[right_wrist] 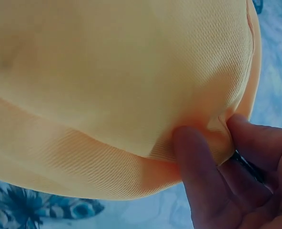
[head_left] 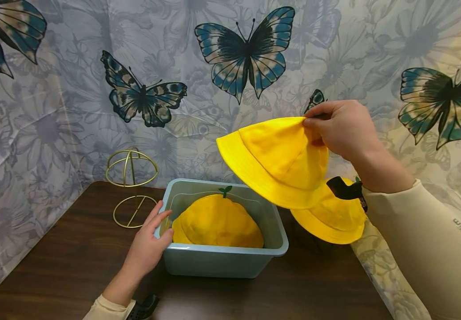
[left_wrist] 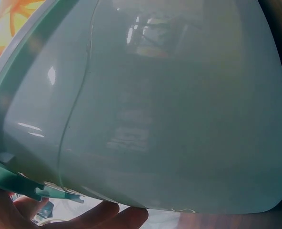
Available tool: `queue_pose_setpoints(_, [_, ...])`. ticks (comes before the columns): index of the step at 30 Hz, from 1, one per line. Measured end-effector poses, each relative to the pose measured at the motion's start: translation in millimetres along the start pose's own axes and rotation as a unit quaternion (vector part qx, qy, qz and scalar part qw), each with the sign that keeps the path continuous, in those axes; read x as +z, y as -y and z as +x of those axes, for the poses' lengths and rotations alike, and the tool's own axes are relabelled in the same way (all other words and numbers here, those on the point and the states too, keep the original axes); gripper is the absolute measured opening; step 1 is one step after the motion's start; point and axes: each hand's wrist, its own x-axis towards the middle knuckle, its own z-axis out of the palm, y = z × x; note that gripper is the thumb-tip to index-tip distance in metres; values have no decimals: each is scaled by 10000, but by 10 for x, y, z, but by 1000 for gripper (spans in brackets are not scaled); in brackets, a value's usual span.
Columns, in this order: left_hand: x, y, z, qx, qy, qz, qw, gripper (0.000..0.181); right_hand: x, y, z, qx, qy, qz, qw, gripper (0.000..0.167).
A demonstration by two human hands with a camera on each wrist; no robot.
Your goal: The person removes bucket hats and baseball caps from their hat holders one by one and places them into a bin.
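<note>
In the head view my right hand [head_left: 342,126] pinches a yellow bucket hat [head_left: 280,155] by the top of its crown, raised over the right side of the bin. The right wrist view shows the fingertips [right_wrist: 193,148] bunching its cloth; a bit of something dark shows between them. My left hand [head_left: 146,244] holds the left rim of a pale blue-green plastic bin [head_left: 224,262]; some of its fingers [left_wrist: 129,217] lie along the outside of the wall. Inside the bin sits another yellow hat [head_left: 218,222] with a green leaf sprout on top.
A third yellow hat [head_left: 326,218] is at the table's right, partly covered by the raised one. A gold wire stand [head_left: 132,166] rises behind the bin's left side. The dark wooden table [head_left: 62,258] backs onto a butterfly-print cloth [head_left: 198,146].
</note>
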Motion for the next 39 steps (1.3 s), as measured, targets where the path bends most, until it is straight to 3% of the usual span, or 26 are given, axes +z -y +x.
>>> queue_pose_setpoints(10, [2, -16, 6, 71, -54, 44, 10000, 46, 264, 154, -52, -72, 211, 234, 9995, 30])
queue_pose_setpoints(22, [-6, -16, 3, 105, -73, 53, 9999, 46, 417, 264, -75, 10, 241, 444, 9987, 24])
queue_pose_setpoints(33, [-4, -31, 1, 76, -84, 107, 9999, 45, 594, 286, -75, -111, 348, 427, 9984, 19])
queue_pose_setpoints(39, [-5, -39, 3, 61, -104, 125, 9998, 45, 782, 248, -59, -259, 580, 170, 9978, 18])
